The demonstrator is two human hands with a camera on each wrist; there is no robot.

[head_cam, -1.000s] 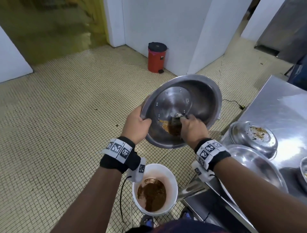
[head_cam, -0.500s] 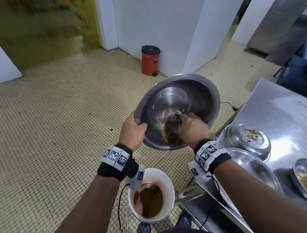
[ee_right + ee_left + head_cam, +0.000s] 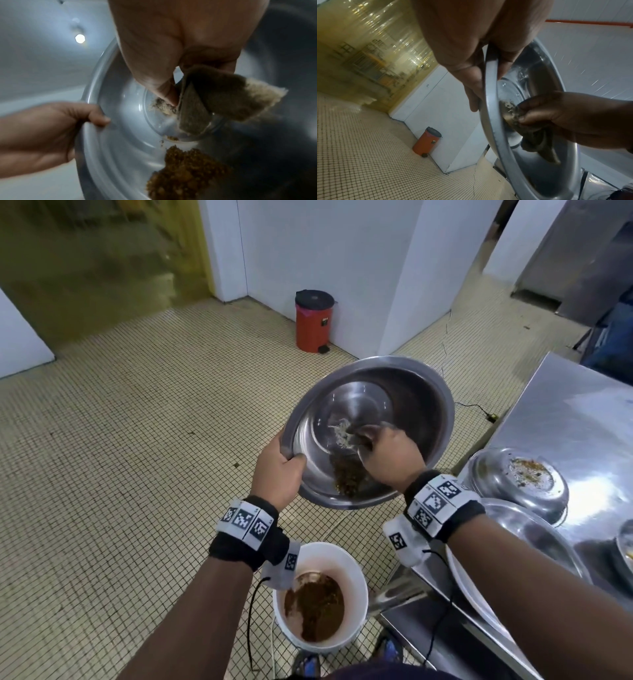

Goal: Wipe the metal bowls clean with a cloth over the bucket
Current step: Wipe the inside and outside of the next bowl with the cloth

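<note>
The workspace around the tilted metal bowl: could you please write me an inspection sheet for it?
Surface: steel counter at right; beige small-tiled floor.
Job's things: large tilted steel bowl with brown residue near its lower rim; grey-brown cloth; white plastic bucket below, holding brown waste.
Clutter: soiled inverted steel bowl and further steel dishes on the counter.
Grippers: left hand grips the bowl's rim; right hand holds the cloth inside the bowl.
Cables: black wrist-camera leads; floor cable.
Surroundings: red pedal bin with black lid, white walls.
</note>
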